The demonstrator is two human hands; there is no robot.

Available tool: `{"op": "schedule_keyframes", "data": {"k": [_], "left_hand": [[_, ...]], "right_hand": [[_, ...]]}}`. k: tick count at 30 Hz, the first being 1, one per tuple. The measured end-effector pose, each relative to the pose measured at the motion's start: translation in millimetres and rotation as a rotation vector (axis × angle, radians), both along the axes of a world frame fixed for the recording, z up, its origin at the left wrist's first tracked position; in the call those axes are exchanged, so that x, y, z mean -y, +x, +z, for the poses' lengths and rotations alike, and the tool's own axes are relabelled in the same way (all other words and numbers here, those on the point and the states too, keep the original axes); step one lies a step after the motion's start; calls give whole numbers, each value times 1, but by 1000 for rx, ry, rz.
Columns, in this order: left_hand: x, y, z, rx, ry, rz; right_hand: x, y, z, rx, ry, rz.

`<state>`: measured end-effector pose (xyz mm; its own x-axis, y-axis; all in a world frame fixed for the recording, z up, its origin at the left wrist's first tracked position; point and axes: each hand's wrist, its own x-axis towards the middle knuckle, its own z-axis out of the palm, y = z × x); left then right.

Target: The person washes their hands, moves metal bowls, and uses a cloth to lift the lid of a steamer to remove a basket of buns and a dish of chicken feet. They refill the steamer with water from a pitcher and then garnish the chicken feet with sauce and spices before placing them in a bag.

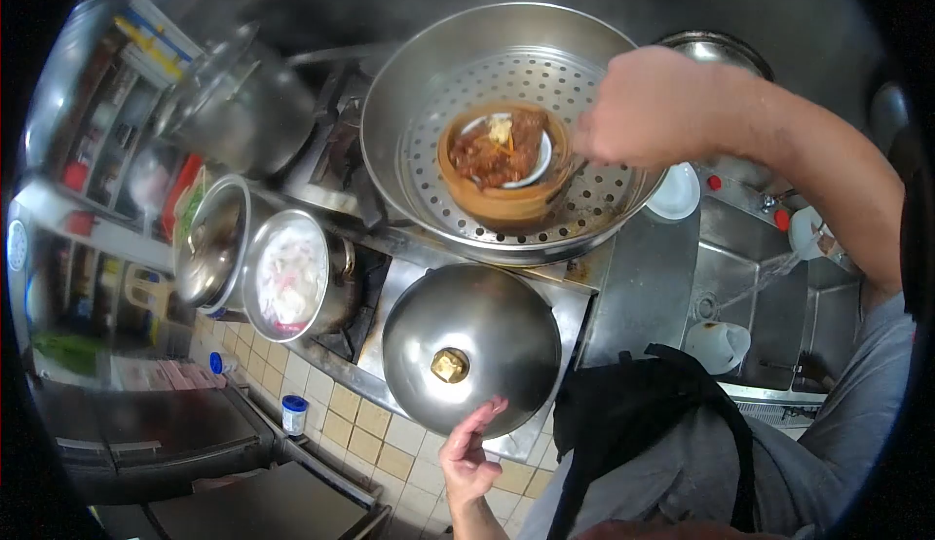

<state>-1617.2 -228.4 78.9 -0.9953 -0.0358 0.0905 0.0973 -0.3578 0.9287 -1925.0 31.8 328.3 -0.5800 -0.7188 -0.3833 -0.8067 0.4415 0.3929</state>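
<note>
A wide metal steamer pot with a perforated floor stands on the stove. In it sits a round wooden or bamboo steamer basket, holding a white dish of brown sauced meat topped with pale and orange shreds. My right hand is closed over the pot's right side, beside the basket. Something thin and blurred shows below its fingers; I cannot make out what it is. Lower down, my left hand has its fingers stretched out near the front edge of a domed metal lid with a gold knob.
Left of the lid stands a pot of whitish, frothy contents, next to a pot with a tilted lid. A white plate lies right of the steamer. Water runs into the sink, where a white container sits.
</note>
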Motion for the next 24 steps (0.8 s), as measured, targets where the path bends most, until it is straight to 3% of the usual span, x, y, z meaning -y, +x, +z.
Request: {"op": "schedule_keyframes", "data": {"k": [7, 17, 24], "left_hand": [[-20, -15, 11, 24, -64, -94], [-30, -20, 2, -17, -209, -125], [-34, -25, 7, -36, -229, -170]], "right_hand": [[-40, 9, 22, -225, -62, -28], [-62, 13, 19, -237, -45, 7], [-86, 22, 48, -325, -164, -17]]}}
